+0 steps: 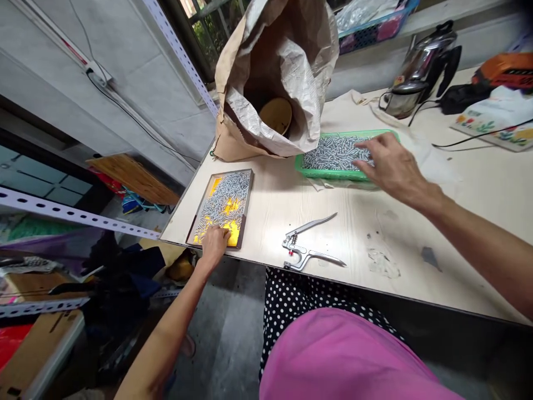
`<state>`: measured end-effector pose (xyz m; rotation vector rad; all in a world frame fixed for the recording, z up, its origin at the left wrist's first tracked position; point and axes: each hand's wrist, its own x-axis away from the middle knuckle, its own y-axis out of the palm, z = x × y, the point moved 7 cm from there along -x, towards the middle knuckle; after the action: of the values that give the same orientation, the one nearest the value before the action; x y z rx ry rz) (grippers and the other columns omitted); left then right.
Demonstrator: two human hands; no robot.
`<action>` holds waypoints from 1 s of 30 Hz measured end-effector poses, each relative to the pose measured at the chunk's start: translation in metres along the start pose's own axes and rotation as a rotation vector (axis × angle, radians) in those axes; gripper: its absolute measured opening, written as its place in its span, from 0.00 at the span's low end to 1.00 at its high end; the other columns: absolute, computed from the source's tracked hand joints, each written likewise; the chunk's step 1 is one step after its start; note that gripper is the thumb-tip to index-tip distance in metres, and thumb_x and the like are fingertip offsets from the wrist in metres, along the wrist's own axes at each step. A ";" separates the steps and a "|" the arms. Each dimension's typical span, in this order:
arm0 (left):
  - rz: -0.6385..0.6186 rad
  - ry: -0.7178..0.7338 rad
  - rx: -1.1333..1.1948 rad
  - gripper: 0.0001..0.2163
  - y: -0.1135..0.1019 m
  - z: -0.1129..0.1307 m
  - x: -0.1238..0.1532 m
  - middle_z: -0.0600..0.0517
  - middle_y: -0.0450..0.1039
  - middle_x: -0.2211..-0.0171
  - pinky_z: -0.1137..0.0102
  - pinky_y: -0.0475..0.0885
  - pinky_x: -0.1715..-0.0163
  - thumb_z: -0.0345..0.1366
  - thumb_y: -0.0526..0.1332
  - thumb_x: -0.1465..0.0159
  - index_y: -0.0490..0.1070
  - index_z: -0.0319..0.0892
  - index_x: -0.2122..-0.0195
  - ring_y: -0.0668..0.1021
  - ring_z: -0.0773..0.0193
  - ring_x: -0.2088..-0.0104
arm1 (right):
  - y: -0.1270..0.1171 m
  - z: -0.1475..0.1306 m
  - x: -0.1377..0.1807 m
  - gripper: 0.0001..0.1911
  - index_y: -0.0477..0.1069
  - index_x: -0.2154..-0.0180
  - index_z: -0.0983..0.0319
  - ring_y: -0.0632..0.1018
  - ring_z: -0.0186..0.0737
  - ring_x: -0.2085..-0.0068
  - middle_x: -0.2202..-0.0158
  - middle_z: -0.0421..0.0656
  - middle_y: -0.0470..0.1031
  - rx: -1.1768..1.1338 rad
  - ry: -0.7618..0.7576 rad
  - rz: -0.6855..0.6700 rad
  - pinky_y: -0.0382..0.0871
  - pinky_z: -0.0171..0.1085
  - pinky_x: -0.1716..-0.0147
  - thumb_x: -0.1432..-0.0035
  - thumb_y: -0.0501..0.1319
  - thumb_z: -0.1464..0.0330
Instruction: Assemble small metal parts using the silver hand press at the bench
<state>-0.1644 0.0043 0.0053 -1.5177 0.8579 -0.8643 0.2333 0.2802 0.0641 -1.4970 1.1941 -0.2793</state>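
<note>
My left hand [215,244] is at the near end of a shallow tray [249,191] with a yellow bottom, its fingers curled down among small silvery metal pieces [227,191]. Whatever those fingertips hold, if anything, is hidden. Over the right part of a green plastic basket [333,174] is my right hand [389,164], thumb and fingers apart. Many small elongated metal pieces [333,153] fill this basket, and I see none in the right hand. Between the two containers, nearer the table edge, lie metal spring-loaded pliers [306,251] with their handles spread.
A large open paper sack [237,128] with a cardboard tube [275,115] inside stands behind the containers. At the back right are a metal kettle [428,55], a glass cup [403,99], an orange tool [506,71] and a flowered packet [495,119]. Cables cross there.
</note>
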 end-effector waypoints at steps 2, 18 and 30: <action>-0.024 -0.026 0.062 0.09 0.002 -0.002 -0.005 0.42 0.81 0.60 0.63 0.72 0.56 0.34 0.60 0.33 0.81 0.43 0.66 0.79 0.49 0.52 | 0.014 -0.022 0.026 0.20 0.75 0.43 0.65 0.78 0.49 0.56 0.48 0.56 0.74 -0.091 -0.110 -0.063 0.73 0.46 0.57 0.29 0.59 0.61; -0.265 -0.040 1.152 0.21 0.000 0.127 0.055 0.50 0.81 0.71 0.69 0.71 0.70 0.53 0.72 0.49 0.82 0.39 0.65 0.76 0.64 0.74 | 0.086 -0.117 0.165 0.10 0.71 0.60 0.63 0.69 0.37 0.68 0.59 0.48 0.75 -0.121 -0.319 -0.658 0.54 0.39 0.70 0.28 0.53 0.71; -0.454 -0.117 1.180 0.26 0.037 0.154 0.055 0.54 0.72 0.81 0.71 0.60 0.75 0.58 0.77 0.60 0.79 0.39 0.76 0.67 0.69 0.78 | 0.087 -0.120 0.168 0.12 0.70 0.56 0.64 0.70 0.39 0.65 0.59 0.48 0.75 -0.051 -0.470 -0.577 0.51 0.41 0.69 0.29 0.50 0.78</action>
<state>-0.0046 0.0224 -0.0428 -0.6688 -0.1667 -1.2686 0.1781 0.0902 -0.0412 -1.8064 0.3865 -0.2597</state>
